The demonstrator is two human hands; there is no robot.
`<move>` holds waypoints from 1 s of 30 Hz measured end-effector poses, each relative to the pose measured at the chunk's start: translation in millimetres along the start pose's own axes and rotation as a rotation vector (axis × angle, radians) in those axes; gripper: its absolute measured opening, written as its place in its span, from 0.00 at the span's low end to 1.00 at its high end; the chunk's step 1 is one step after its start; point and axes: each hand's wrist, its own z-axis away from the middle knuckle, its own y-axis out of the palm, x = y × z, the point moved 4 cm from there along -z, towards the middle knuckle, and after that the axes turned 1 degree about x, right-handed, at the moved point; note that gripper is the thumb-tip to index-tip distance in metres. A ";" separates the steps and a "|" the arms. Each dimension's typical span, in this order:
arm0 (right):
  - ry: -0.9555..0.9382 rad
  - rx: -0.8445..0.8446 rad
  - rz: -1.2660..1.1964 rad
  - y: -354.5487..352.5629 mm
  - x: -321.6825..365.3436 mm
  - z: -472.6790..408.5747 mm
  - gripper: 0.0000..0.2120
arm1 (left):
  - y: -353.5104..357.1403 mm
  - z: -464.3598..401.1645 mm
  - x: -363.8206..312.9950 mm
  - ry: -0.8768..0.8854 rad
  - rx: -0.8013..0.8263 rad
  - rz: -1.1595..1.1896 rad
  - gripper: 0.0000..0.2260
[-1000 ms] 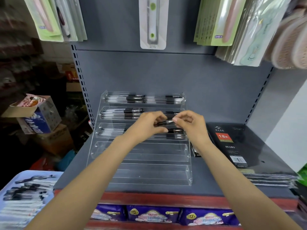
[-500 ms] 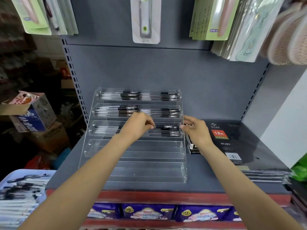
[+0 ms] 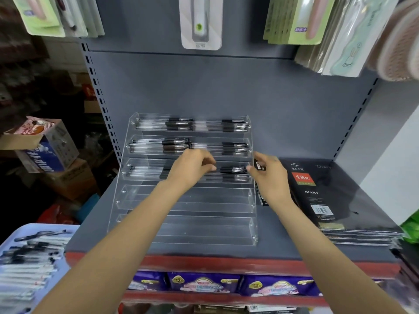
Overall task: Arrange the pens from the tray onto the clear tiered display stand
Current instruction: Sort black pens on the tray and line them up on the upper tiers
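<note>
Shelf (image 3: 90, 234): a grey board with a red front lip, backed by a grey panel with slotted uprights; the stand is carried on it.

Diaries (image 3: 340, 189): a black stack, lying just right of the stand.

Stand (image 3: 186, 230): clear, five tiers. The three upper tiers are seen to hold pens; the two lower tiers are bare.

Tray (image 3: 9, 243): pale blue, set low and well left of the stand, with many pens left in it.

Boxes (image 3: 52, 152): cardboard, piled in a dim aisle left of the stand. Carded goods are hung above the stand; purple packets are racked below it.

Left hand (image 3: 192, 168): placed at the middle of the stand's third tier, fingers curled, the end of a pen (image 3: 233, 169) pinched at the fingertips.

Right hand (image 3: 269, 175): held at the right end of the same tier, fingertips brought together at the pen's other end; whether the pen is actually gripped cannot be told.

Risk: the pen could be let go before it is seated behind the tier's lip, and it would likely roll onto the bare tiers below. The light stand could be pushed back or skewed if the right wall is pressed. The settled rows could be knocked crooked by the left knuckles.
</note>
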 end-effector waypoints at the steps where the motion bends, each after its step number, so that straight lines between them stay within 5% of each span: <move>1: -0.031 -0.035 0.036 2.9 4.8 3.6 0.17 | -4.1 4.1 1.9 -0.005 -0.038 0.056 0.08; 7: -0.138 0.090 -0.091 53.9 59.1 36.2 0.11 | -47.0 63.5 22.1 0.000 -0.252 0.232 0.07; 13: -0.171 0.325 -0.160 163.3 134.8 92.9 0.08 | -107.8 166.2 121.9 -0.131 -0.392 0.194 0.05; 22: -0.139 0.660 -0.145 373.8 229.0 199.9 0.12 | -146.7 300.5 341.4 -0.535 -0.183 0.084 0.06; 30: -0.036 0.833 0.228 510.8 192.7 204.3 0.22 | -130.5 317.9 462.1 -0.550 0.015 0.057 0.09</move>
